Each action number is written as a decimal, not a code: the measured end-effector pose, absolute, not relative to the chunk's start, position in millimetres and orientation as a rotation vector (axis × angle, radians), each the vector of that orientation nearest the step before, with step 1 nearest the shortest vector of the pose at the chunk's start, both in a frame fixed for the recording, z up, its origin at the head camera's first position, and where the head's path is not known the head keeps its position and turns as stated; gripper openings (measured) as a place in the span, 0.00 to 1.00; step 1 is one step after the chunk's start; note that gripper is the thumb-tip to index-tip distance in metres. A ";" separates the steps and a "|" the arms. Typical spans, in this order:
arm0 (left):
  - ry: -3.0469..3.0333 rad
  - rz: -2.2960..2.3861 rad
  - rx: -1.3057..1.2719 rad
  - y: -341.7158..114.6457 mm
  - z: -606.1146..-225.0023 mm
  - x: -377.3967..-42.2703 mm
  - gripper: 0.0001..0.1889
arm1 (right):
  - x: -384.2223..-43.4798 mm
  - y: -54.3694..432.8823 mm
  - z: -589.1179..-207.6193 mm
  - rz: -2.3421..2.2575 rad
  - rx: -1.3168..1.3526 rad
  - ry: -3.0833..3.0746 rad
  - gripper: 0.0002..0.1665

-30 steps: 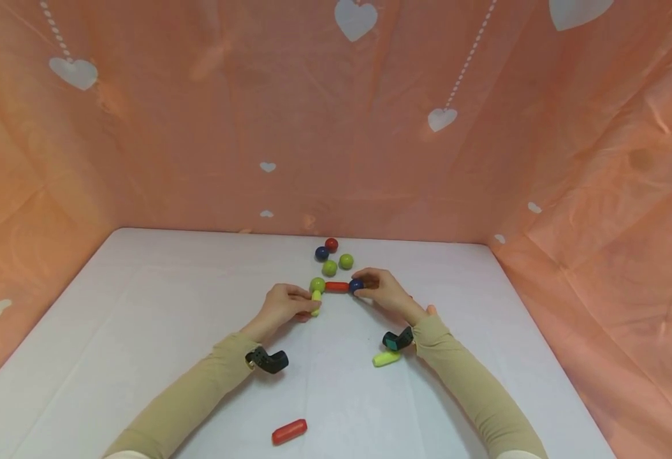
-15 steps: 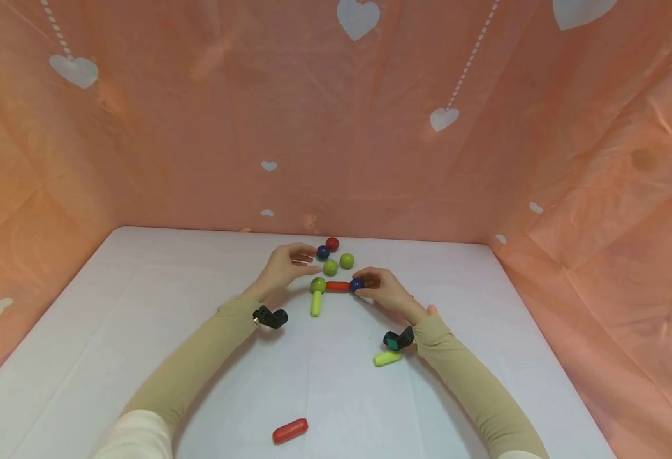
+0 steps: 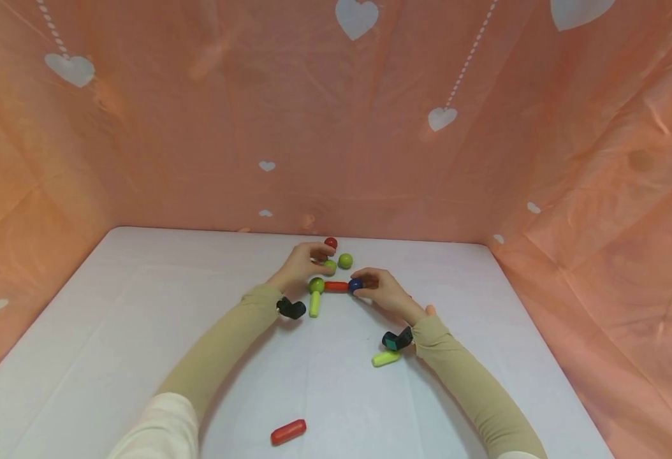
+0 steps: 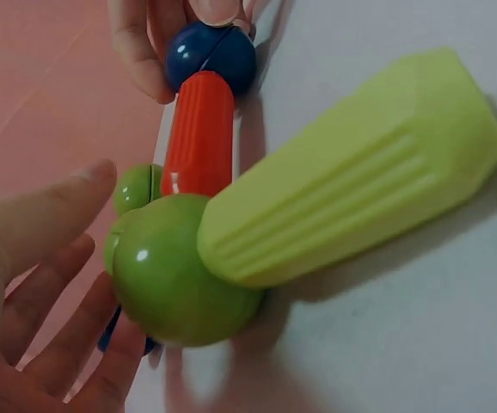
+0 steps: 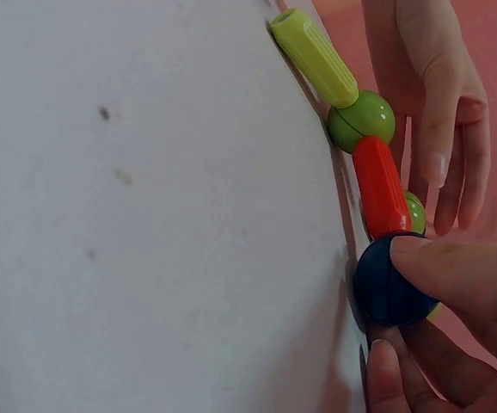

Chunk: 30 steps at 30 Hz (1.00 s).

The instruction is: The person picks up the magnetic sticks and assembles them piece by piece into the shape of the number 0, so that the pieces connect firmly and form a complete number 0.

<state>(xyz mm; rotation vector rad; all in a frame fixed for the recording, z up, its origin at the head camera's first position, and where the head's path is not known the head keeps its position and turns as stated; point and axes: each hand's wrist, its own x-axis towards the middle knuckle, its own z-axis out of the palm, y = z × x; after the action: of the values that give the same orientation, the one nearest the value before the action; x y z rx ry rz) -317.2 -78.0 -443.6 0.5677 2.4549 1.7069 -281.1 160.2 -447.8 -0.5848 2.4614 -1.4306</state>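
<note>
My right hand [image 3: 387,292] pinches a dark blue ball [image 3: 356,285] between thumb and fingers. A red ribbed stick [image 3: 336,287] joins that ball to a green ball [image 3: 316,285], from which a yellow-green stick [image 3: 314,305] points toward me. Behind this chain my left hand [image 3: 303,264] reaches over the loose balls with its fingers apart. A loose green ball [image 3: 330,265] lies by its thumb, partly covered. In the left wrist view a second blue ball [image 4: 108,334] shows only in part behind the fingers; no grip on it is visible.
A red ball [image 3: 330,243] and another green ball [image 3: 345,261] lie near the white table's [image 3: 210,255] back edge. A loose yellow-green stick [image 3: 386,358] lies below the right wrist, and a red stick [image 3: 288,432] near the front. Orange cloth [image 3: 210,146] hangs behind.
My left hand has let go of the yellow-green stick and moved back and right to the loose balls, now covering the second blue one. The right hand stays on its ball.
</note>
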 end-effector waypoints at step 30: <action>2.501 1.817 0.427 -113.0 -437.1 -293.5 0.21 | -282.9 161.7 -450.0 -1.404 -0.573 2.489 0.21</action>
<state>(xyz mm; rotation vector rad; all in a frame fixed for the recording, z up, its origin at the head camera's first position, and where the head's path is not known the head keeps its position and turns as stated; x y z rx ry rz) -293.5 -113.0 -437.1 0.4270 2.5010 1.8165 -282.9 161.7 -450.0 -0.5730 2.4887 -1.4039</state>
